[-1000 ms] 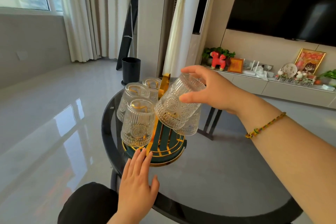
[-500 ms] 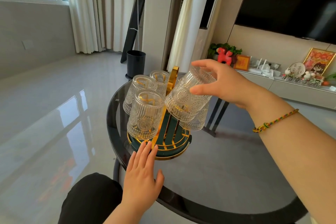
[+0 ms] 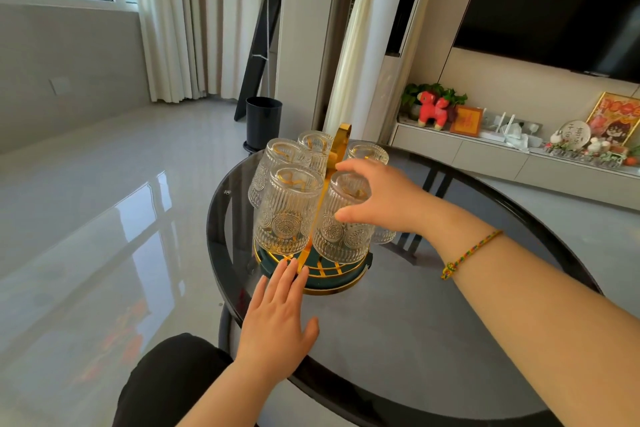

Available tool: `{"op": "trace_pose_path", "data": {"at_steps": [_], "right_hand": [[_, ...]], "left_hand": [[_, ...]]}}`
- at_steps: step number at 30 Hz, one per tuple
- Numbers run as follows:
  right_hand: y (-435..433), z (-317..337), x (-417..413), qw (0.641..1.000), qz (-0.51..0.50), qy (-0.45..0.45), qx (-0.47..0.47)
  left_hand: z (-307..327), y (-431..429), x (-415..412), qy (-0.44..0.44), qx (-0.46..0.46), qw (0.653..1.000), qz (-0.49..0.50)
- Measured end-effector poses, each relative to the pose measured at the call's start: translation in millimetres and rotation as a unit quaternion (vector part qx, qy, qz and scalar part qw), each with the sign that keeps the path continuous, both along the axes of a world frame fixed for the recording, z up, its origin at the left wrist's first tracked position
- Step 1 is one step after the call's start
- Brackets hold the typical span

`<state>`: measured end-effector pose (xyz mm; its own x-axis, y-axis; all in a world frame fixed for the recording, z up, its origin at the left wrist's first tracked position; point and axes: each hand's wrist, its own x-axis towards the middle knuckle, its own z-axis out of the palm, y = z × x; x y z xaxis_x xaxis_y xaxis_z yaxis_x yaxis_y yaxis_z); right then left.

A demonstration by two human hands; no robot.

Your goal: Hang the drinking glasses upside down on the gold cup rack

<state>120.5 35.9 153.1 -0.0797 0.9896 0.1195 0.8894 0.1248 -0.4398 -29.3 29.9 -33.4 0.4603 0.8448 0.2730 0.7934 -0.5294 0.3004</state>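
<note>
The gold cup rack (image 3: 341, 139) with its green, gold-rimmed base (image 3: 332, 288) stands on a round dark glass table (image 3: 433, 340). Several ribbed clear drinking glasses hang on it upside down. My right hand (image 3: 384, 198) is wrapped around the near-right glass (image 3: 341, 239), thumb low and fingers over its upturned bottom; this glass sits inverted on the rack, next to the near-left glass (image 3: 289, 211). My left hand (image 3: 277, 315) lies flat and open on the table, its fingertips touching the front of the rack's base.
The table's near edge curves just in front of my dark-clothed knee (image 3: 173, 378). A black bin (image 3: 263, 121) stands on the floor behind the table. A low cabinet (image 3: 485, 152) with ornaments runs along the right wall under a television.
My right hand has brought the tilted glass down and turned it upright-inverted onto the near-right spot of the rack. My left hand has stayed at the base.
</note>
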Motion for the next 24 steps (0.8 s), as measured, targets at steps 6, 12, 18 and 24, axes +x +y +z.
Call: {"op": "trace_pose_path", "data": {"at_steps": [6,12,18,24], "right_hand": [[12,-12,0,1.000,-0.020,-0.007,-0.005],[12,-15,2,1.000,-0.020,0.010,0.000],[5,-14,2,1.000,-0.015,0.025,0.004],[-8,-18,7,0.993,-0.034,0.075,0.084]], "left_hand": [[0,12,4,0.011,-0.001,1.000,-0.004],[0,10,5,0.006,0.005,1.000,0.003],[1,9,5,0.006,0.000,1.000,0.006],[6,0,7,-0.030,-0.003,0.999,0.014]]}}
